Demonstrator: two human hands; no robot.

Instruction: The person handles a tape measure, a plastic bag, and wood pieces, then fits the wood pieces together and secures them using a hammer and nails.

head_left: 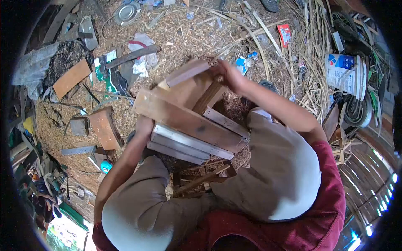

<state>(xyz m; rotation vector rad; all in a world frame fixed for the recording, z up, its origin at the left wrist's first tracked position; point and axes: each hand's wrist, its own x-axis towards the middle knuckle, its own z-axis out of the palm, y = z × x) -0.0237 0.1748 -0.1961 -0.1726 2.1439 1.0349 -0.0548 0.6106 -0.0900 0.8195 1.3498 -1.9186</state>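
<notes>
A partly boarded wooden box (188, 119) is held tilted between my knees, above the floor. Brown planks form its top edges, and pale, whitish slats (190, 142) run along its near side. My left hand (144, 125) grips the box at its left side, its fingers mostly hidden behind the boards. At the far right corner, my right hand (230, 76) is closed around the box's edge, with its fingertips out of sight. Below the box, between my legs, a low wooden frame (201, 182) shows in part.
Sawdust and shavings cover the floor. Brown board offcuts (104, 129) and a teal tape measure (106, 166) lie at left. Long thin wood strips (310, 71) spread at right near a white bucket (345, 73). A round metal lid (127, 14) lies at the far left.
</notes>
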